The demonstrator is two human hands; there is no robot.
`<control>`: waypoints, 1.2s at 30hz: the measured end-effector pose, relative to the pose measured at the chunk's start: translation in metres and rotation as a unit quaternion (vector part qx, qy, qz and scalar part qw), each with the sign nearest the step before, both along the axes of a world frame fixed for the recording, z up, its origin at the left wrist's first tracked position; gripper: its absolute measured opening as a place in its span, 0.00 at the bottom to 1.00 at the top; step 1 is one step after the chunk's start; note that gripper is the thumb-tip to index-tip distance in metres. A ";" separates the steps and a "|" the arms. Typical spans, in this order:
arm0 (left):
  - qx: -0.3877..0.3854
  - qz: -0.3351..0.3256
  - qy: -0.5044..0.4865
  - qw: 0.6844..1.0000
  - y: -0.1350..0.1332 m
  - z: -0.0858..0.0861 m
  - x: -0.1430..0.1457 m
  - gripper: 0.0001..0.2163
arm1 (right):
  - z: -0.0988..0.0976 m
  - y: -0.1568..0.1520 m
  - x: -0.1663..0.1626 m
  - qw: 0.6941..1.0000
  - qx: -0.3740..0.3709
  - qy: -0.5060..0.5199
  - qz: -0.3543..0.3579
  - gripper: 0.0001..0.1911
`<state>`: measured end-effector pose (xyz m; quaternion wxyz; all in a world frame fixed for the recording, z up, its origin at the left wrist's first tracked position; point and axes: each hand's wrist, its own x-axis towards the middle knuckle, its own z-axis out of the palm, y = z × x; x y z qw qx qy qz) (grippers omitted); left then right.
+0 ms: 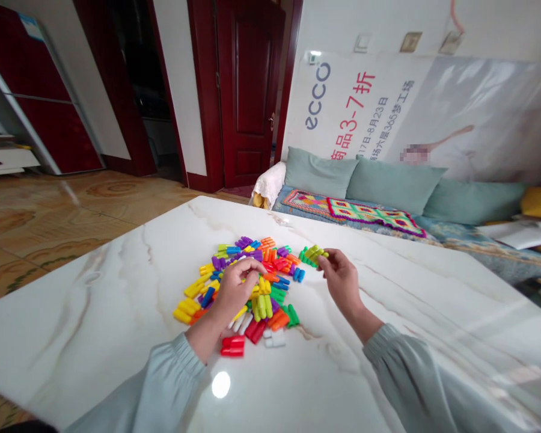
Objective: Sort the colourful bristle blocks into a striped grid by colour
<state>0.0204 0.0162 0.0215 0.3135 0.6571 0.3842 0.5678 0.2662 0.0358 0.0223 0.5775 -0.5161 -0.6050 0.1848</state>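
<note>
A pile of small colourful plastic building pieces (252, 282) lies spread on a white marble table (117, 300). My left hand (234, 291) rests over the middle of the pile, fingers curled and pinching at a piece I cannot make out. My right hand (340, 276) is held just right of the pile, fingers closed on a short assembly of green and yellow pieces (313, 255), lifted slightly above the tabletop. Red pieces (233, 346) and white ones (275, 340) lie at the pile's near edge.
A low couch with teal cushions (388, 180) and a bright patterned mat (369, 213) runs behind the table's far edge. A dark red door (247, 90) stands at the back. Papers (518, 231) lie on the couch at right. Tiled floor lies to the left.
</note>
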 end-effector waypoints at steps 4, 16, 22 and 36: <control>0.106 0.051 0.102 0.988 0.004 -0.002 -0.007 0.10 | -0.022 0.024 0.032 0.986 -0.015 -0.149 -0.075 0.18; 0.173 0.014 0.173 0.970 -0.003 -0.005 -0.004 0.12 | -0.047 0.032 0.051 0.969 -0.052 -0.228 -0.080 0.17; 0.175 0.018 0.191 0.966 -0.001 -0.009 -0.006 0.12 | -0.053 0.034 0.044 0.967 -0.038 -0.242 -0.068 0.18; 0.180 0.015 0.191 0.965 0.002 -0.014 -0.005 0.11 | -0.056 0.042 0.026 0.960 -0.005 -0.272 -0.069 0.16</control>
